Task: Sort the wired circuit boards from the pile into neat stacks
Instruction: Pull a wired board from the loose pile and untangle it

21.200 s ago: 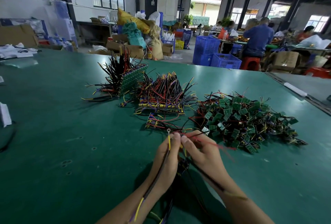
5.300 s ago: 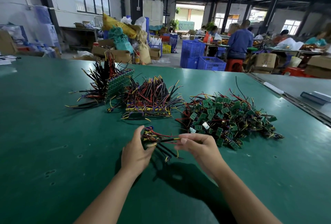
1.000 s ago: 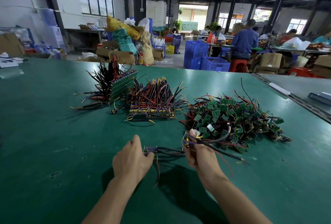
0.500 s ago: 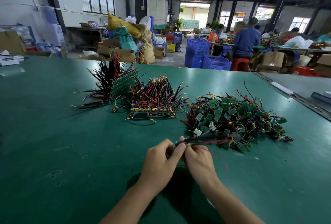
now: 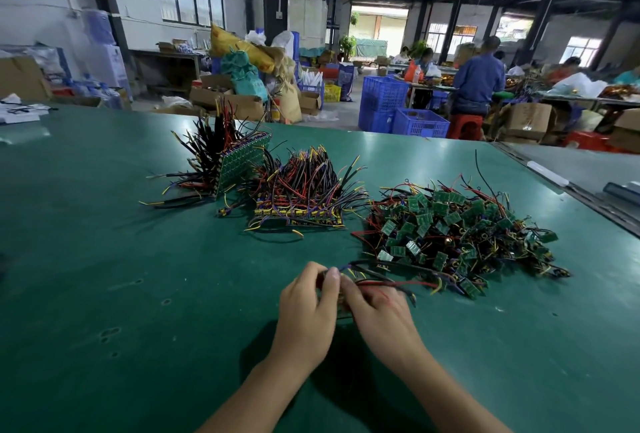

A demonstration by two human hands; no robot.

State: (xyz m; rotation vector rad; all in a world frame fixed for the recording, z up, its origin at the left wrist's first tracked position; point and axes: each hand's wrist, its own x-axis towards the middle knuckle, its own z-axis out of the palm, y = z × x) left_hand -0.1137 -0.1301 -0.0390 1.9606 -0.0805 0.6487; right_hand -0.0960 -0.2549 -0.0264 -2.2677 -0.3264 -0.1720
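Head view, left hand (image 5: 306,308) and right hand (image 5: 379,311) pinching wire bundle (image 5: 391,283), beside loose pile (image 5: 450,231).

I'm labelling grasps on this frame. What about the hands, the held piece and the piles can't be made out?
Head view only:
- Held wired board: its board is hidden behind the fingers of left hand and right hand; only wires show.
- Loose pile: lower boards buried under wires, uncountable.
- Flat stack: layers masked by upright wires.
- Board markings: too small.
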